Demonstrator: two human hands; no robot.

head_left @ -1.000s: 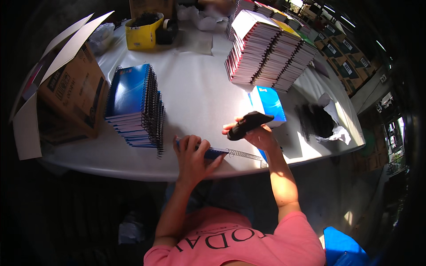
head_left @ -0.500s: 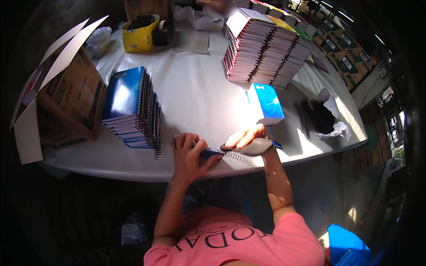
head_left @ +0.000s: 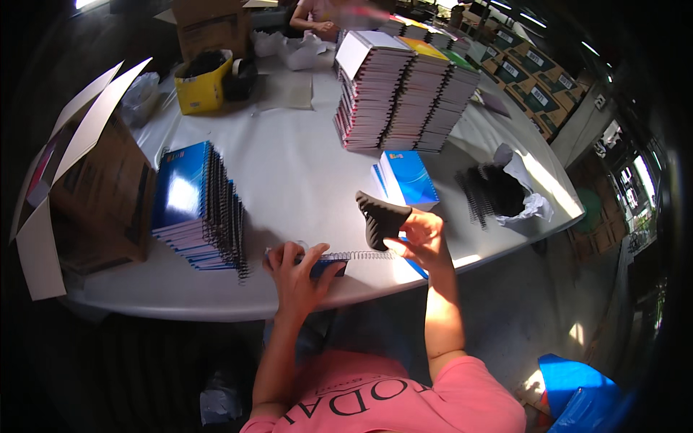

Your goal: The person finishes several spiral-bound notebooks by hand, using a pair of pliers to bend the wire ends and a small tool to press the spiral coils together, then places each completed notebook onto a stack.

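My left hand [head_left: 294,280] grips a small blue notebook [head_left: 329,268] near the table's front edge, fingers over its top and thumb on the near side. A spiral binding coil [head_left: 357,255] runs from the notebook to the right, partly loose of it. My right hand [head_left: 424,237] holds a dark grey, curved, ribbed piece [head_left: 382,222], raised above the coil; its exact kind is unclear. The thumb and finger of that hand come close to the coil's right end, and I cannot tell whether they touch it. Beyond it lies a short stack of blue notebooks [head_left: 411,179].
Spiral-bound blue notebooks [head_left: 184,189] are stacked at left, beside an open cardboard box [head_left: 108,195]. Tall notebook stacks [head_left: 393,94] stand at the back. Dark coils [head_left: 498,191] lie in white paper at right. A yellow container [head_left: 204,86] sits far left; another person [head_left: 317,18] is behind.
My right hand has lifted and turned the grey piece from lying along the coil to standing above it. My left hand still holds the notebook. The whole view has shifted slightly.
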